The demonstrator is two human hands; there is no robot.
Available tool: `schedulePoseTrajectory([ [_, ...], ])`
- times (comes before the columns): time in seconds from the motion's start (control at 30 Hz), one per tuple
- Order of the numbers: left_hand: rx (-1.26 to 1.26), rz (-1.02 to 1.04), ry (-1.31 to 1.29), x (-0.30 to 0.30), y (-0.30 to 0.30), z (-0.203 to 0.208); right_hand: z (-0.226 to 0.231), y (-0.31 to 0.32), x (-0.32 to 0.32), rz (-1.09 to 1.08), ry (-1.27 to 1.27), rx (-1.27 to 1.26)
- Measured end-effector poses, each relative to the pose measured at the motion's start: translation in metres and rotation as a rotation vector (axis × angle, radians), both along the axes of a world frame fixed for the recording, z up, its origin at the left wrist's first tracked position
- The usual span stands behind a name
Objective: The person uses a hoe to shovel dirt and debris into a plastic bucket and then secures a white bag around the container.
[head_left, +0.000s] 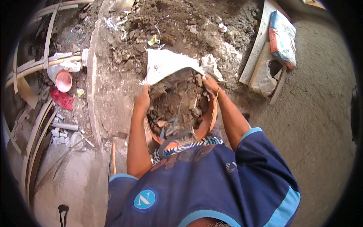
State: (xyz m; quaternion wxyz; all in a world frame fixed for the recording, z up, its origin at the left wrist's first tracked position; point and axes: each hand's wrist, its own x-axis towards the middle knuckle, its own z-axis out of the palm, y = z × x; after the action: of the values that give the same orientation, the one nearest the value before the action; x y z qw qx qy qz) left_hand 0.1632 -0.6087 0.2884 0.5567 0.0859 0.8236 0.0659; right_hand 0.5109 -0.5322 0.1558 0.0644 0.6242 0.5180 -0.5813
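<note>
On opposite sides, the left grip (141, 99) and right grip (210, 84) pinch the white sack (168, 65).

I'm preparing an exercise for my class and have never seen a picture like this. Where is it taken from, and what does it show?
No robot here: these are a person's bare hands. The only picture comes from a wide fisheye camera worn on the head, looking down, so the wearer's blue shirt fills the bottom. The left hand and right hand grip opposite sides of a white sack. Between them is soil and rubble, with an orange container showing around it. On the ground lie a pink bowl and red cloth, left, and a blue-and-white bag, right.
</note>
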Motion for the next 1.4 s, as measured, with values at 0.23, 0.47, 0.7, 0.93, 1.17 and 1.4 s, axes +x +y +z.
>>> schedulePoseTrajectory([
  [0.23, -0.139, 0.151, -0.060, -0.017, -0.014, -0.039, 0.064, 0.029, -0.053, 0.125, -0.104, 0.047],
  [0.47, -0.046, 0.006, -0.076, 0.003, 0.005, -0.019, -0.032, 0.030, 0.015, 0.124, -0.039, -0.017],
  [0.7, 0.148, 0.373, -0.289, -0.006, -0.013, -0.024, 0.034, 0.058, -0.052, 0.297, -0.228, 0.010],
  [0.93, -0.071, 0.431, -0.400, -0.028, -0.029, -0.073, 0.013, 0.050, -0.051, 0.242, -0.211, -0.041],
  [1.17, -0.209, 0.505, -0.530, -0.037, -0.018, -0.081, 0.041, 0.066, -0.080, 0.350, -0.287, -0.132],
  [1.4, -0.342, 0.235, -0.310, -0.016, 0.027, -0.052, 0.042, 0.075, -0.071, 0.361, -0.341, -0.222],
])
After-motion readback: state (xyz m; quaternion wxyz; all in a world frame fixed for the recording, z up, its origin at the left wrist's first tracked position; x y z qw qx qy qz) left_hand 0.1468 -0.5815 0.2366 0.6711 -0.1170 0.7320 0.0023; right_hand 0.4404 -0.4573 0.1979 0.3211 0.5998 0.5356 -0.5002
